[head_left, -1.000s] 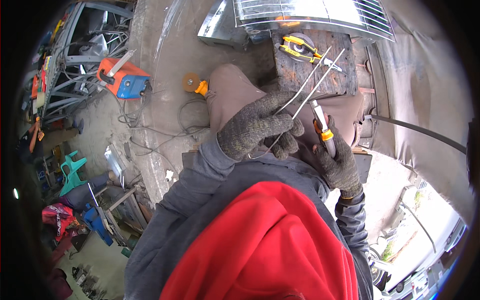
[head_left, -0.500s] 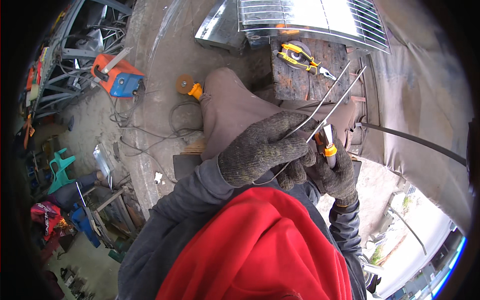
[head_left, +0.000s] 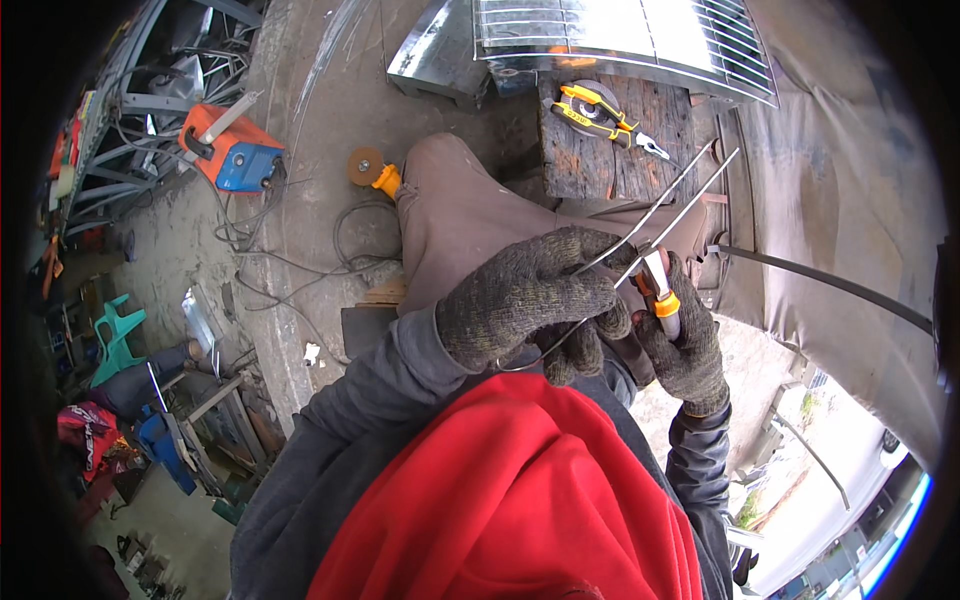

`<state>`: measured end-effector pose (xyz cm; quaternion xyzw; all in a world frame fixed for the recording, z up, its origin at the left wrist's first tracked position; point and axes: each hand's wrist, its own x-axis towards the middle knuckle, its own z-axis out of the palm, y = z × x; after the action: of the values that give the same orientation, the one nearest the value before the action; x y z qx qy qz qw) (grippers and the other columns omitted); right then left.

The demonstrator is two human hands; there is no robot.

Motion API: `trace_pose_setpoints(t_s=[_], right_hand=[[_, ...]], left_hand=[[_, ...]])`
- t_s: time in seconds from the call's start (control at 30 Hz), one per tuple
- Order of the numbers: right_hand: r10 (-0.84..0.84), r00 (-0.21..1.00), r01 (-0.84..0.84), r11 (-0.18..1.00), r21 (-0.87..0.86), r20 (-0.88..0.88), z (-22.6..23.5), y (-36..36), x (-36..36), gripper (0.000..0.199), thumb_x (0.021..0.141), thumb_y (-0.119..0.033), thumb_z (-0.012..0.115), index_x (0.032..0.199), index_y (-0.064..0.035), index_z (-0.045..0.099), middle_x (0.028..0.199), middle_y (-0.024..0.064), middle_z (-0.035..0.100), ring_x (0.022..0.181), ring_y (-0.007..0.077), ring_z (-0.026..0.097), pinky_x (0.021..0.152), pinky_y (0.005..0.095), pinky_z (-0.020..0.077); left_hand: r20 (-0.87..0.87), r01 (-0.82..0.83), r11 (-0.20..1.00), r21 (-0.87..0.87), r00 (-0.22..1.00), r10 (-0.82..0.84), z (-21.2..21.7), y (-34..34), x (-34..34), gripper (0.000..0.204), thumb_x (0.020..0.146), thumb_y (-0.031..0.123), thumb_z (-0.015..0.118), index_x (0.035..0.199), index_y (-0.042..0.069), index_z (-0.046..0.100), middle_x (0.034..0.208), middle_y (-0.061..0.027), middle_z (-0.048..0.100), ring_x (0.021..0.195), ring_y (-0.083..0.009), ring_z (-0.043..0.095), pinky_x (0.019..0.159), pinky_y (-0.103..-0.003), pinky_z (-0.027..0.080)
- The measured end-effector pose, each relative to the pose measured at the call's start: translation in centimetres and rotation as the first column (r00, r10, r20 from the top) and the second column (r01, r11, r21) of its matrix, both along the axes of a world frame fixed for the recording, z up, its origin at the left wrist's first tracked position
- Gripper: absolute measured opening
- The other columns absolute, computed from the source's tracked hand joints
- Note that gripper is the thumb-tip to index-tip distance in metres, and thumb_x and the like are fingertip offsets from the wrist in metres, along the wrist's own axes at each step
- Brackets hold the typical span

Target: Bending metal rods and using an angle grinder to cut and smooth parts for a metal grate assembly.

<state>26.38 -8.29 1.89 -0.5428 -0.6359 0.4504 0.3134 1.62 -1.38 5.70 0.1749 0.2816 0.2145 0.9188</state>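
Note:
A dark knitted work glove covers my left hand [head_left: 530, 298], which is closed around a thin bent metal rod [head_left: 690, 208]. Two nearly parallel lengths of the rod stick out toward the upper right, and a curved part shows below the fingers. In my gloved right hand [head_left: 690, 352] is a pair of pliers [head_left: 664, 303] with orange and grey handles. Their jaws meet the lower length of rod just right of my left fingers. How firmly the jaws grip it I cannot make out.
Ahead, a wooden block [head_left: 620, 170] bears yellow-handled pliers [head_left: 640, 140] and a disc [head_left: 592, 105]. Beyond stands a metal wire grille [head_left: 610, 45]. An angle grinder [head_left: 376, 175] lies left of my knee, its cable trailing near an orange-and-blue machine [head_left: 235, 155].
Both rod tips have swung slightly right and down. My right hand and its pliers have shifted slightly right and down, while my left hand keeps its hold nearly in place.

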Motion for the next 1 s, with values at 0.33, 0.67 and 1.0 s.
trace_pose_setpoints(t_s=[0.33,0.67,1.0], right_hand=[[-0.093,0.994,0.089,0.993,-0.073,-0.058,0.9,0.0,-0.5,0.064,0.084,0.000,0.065,0.144,0.0013,0.043,0.117,0.0194,0.062,0.103,0.0283,0.064,0.092,0.0350,0.0487],[0.024,0.998,-0.011,0.982,-0.189,0.064,-1.3,-0.6,-0.8,0.046,0.086,-0.007,0.066,0.130,-0.0001,0.054,0.105,0.0164,0.064,0.093,0.0260,0.065,0.086,0.0359,0.0504],[0.070,0.998,-0.068,0.969,-0.239,0.001,-2.2,-0.7,-1.0,0.050,0.087,-0.002,0.064,0.135,-0.0005,0.050,0.116,0.0166,0.063,0.103,0.0253,0.064,0.091,0.0344,0.0495]], left_hand=[[0.054,-0.032,0.999,0.027,0.998,0.030,-1.1,-0.5,-0.1,0.039,0.101,0.018,0.052,0.135,0.002,0.044,0.087,-0.0134,0.067,0.054,-0.0180,0.065,0.043,-0.027,0.047],[-0.183,0.170,0.972,0.162,0.973,-0.140,-3.1,0.6,-0.9,0.027,0.103,0.029,0.051,0.115,0.006,0.054,0.068,-0.0040,0.058,0.047,-0.0090,0.050,0.040,-0.022,0.038],[-0.079,0.108,0.981,0.164,0.992,-0.096,-4.4,-0.1,-1.8,0.030,0.103,0.030,0.053,0.119,0.006,0.056,0.069,-0.0016,0.058,0.048,-0.0061,0.050,0.042,-0.020,0.038]])
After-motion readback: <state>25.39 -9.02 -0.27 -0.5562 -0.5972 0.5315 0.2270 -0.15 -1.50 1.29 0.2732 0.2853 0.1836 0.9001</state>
